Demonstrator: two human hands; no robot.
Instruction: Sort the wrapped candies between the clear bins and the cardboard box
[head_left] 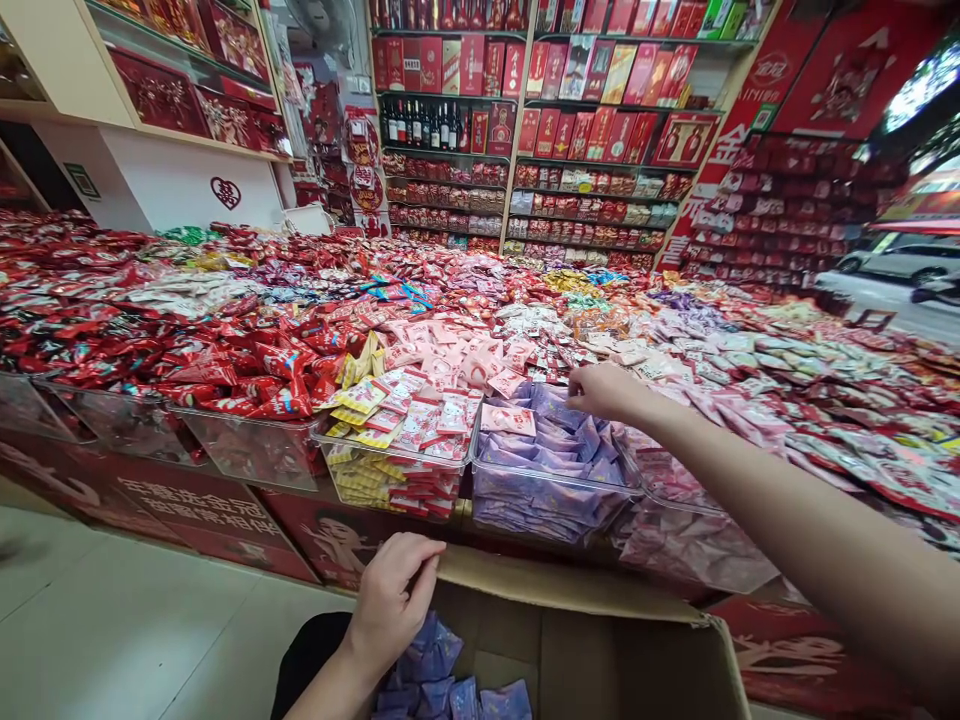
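My left hand (394, 595) is low in front of me, fingers curled on the rim of a brown cardboard box (600, 630) that holds purple candy packets (442, 680). My right hand (604, 392) reaches forward over a clear plastic bin (551, 490) filled with purple packets (555, 440); its fingers are bent down onto the packets at the bin's back edge, and what they pinch is hidden. Beside that bin on the left stands another clear bin with pink, red and yellow packets (409, 420).
A long display counter is heaped with wrapped sweets, mostly red (187, 340) at the left and pink (750, 380) at the right. Shelves of red gift boxes and bottles (525, 110) line the back wall. White floor tiles (112, 620) lie at lower left.
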